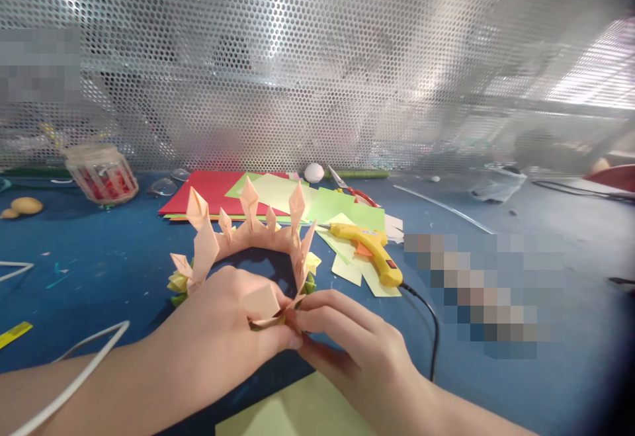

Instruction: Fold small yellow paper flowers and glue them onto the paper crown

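Observation:
A peach-coloured paper crown (253, 236) with folded points stands as a ring on the blue table, with small yellow paper flowers and green leaves on its sides. At its near edge, my left hand (243, 313) is closed on the paper band. Facing it, my right hand (347, 337) pinches the same part of the band, fingertips touching those of the left. The exact spot between the fingertips is partly hidden. To the right of the crown lies a yellow hot glue gun (372, 244) on paper scraps, its black cord trailing toward me.
Behind the crown lie red paper (198, 191), green sheets (342, 206) and red-handled scissors (360, 194). A glass jar (102, 174) tilts at the back left before a perforated metal screen (297, 79). A glue stick (441, 208) lies right. A white cable (74, 390) crosses over my left forearm.

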The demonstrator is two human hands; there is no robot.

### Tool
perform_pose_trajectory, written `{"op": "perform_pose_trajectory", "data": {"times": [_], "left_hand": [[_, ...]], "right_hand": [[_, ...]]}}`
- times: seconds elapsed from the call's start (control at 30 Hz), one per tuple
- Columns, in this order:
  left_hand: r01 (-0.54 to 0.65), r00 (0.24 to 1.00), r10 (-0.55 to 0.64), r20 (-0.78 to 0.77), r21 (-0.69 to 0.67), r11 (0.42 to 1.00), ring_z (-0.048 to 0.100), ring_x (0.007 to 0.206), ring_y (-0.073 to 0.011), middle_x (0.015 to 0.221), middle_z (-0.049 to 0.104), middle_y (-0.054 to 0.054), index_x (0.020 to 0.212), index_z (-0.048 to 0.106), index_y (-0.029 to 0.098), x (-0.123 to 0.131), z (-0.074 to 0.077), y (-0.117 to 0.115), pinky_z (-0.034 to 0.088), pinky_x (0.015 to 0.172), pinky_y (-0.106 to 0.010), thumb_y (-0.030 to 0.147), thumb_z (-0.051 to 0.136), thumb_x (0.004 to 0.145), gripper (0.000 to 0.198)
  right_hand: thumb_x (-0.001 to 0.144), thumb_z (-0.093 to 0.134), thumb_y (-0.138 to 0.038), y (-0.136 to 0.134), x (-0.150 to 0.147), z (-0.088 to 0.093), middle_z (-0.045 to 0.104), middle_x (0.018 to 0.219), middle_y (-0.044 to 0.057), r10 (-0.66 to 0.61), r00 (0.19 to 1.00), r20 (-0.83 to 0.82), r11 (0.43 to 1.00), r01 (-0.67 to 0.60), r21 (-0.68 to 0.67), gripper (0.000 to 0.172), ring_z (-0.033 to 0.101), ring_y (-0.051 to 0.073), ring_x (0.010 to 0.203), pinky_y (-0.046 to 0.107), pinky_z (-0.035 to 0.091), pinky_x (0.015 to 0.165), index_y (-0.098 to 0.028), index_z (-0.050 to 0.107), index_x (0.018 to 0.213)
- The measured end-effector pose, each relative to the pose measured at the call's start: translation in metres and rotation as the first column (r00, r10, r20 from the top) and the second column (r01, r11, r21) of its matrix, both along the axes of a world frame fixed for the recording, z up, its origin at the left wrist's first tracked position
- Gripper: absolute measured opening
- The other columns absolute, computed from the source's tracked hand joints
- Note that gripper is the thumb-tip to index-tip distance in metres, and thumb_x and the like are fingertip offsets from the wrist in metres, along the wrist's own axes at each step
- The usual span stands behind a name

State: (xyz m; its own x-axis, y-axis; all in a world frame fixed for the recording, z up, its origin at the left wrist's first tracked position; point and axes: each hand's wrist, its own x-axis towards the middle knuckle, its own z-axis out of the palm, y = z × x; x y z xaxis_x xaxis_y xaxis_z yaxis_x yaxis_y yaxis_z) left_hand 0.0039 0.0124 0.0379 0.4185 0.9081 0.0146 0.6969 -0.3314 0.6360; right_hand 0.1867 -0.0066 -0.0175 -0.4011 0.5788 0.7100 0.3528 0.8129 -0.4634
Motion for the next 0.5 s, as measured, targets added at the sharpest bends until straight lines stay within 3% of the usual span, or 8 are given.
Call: {"op": "perform_pose_trajectory", "data": {"times": [0.1, 0.33, 0.5], "left_hand": [[0.005, 0.999, -0.006, -0.045, -0.017, 1.0, 0.072, 0.079, -0.0222, 0.062, 0.071, 0.004, 0.067, 0.074, 0.027, -0.0007, 0.0002, 0.0003, 0.052, 0.083, -0.027, 0.033, 0.066, 0.078, 0.015], [0.041, 0.998, -0.044, -0.044, -0.055, 0.998, 0.072, 0.073, -0.0217, 0.071, 0.076, 0.002, 0.073, 0.076, 0.025, -0.002, -0.0017, 0.0027, 0.052, 0.067, -0.026, 0.033, 0.067, 0.077, 0.013], [0.023, 0.999, -0.025, -0.042, -0.047, 0.999, 0.072, 0.074, -0.0221, 0.07, 0.076, 0.001, 0.073, 0.077, 0.025, -0.0028, 0.0004, 0.0016, 0.053, 0.068, -0.027, 0.036, 0.068, 0.078, 0.015]], "right_hand": [[0.103, 0.05, -0.028, 0.0009, -0.0003, 0.0006, 0.071, 0.089, 0.007, -0.003, 1.0, -0.001, 1.0, 0.003, -0.001, 0.022, 0.072, 0.013, 0.081, 0.016, 0.059, 0.076, -0.018, 0.064, 0.09], [0.101, 0.054, -0.031, -0.0013, 0.0013, 0.0054, 0.073, 0.085, 0.006, -0.026, 1.0, 0.003, 1.0, 0.026, 0.012, 0.022, 0.073, 0.013, 0.073, 0.017, 0.061, 0.071, -0.017, 0.069, 0.092], [0.101, 0.055, -0.03, -0.0024, 0.0065, 0.0041, 0.077, 0.088, 0.009, -0.037, 0.999, 0.018, 0.997, 0.036, 0.07, 0.025, 0.075, 0.013, 0.076, 0.015, 0.06, 0.076, -0.014, 0.072, 0.096]]}}
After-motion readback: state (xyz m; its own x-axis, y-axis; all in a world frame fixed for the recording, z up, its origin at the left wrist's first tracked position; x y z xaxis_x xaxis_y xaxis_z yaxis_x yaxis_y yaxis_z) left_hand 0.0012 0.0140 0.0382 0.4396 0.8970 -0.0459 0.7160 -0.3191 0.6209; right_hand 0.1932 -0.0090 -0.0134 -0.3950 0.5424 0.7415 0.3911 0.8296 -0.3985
